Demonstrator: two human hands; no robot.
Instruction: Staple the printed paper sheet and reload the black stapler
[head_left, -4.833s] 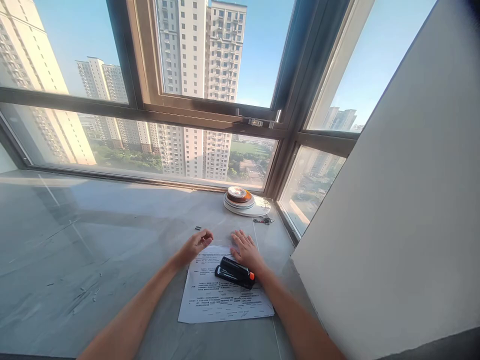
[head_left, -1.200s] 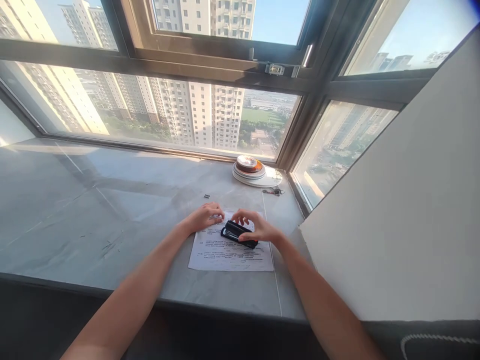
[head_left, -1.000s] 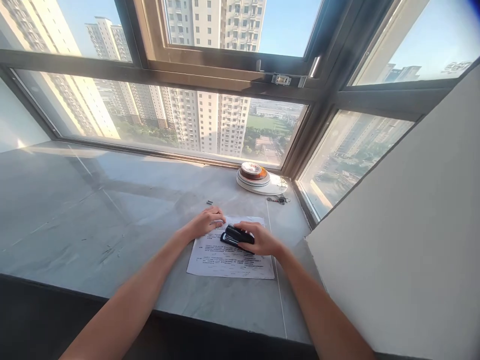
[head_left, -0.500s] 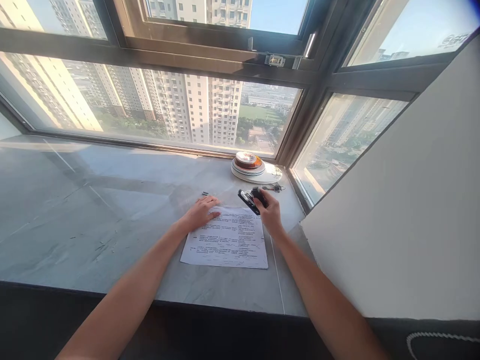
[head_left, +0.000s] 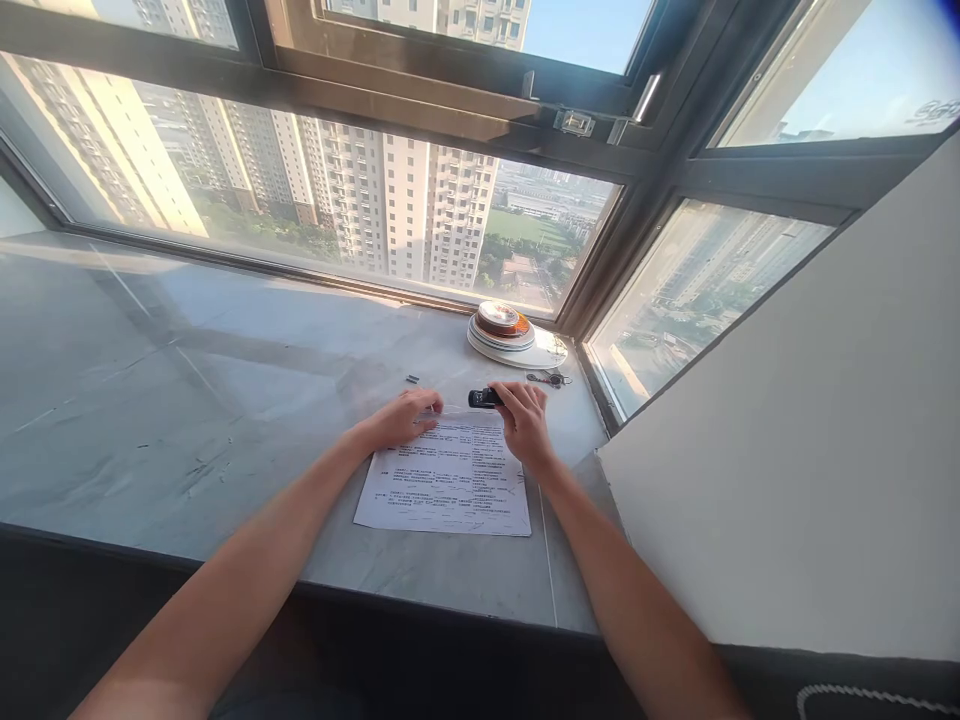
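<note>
A stack of printed paper sheets (head_left: pixel 450 490) lies on the grey stone sill. At its far left edge is my left hand (head_left: pixel 405 418), its thumb on top and its fingers curled at the far edge, gripping the sheets. My right hand (head_left: pixel 527 425) is wrapped around a black stapler (head_left: pixel 484 398). The stapler's front end points left, over or just beyond the far edge of the sheets; whether it touches them I cannot tell. Two small dark strips, like staple sticks (head_left: pixel 412 379), lie beyond my left hand.
A stack of plates and round dishes (head_left: pixel 504 335) stands in the window corner. Keys or a small dark keychain (head_left: pixel 551 380) lie in front of it. A white wall (head_left: pixel 787 430) slants up on the right. The sill's dark front edge (head_left: pixel 450 612) runs nearby.
My right hand has turned the stapler from a tilted, opened-looking pose to level, its front end pointing left. My left hand has gone from lying flat to curled at the sheets' edge.
</note>
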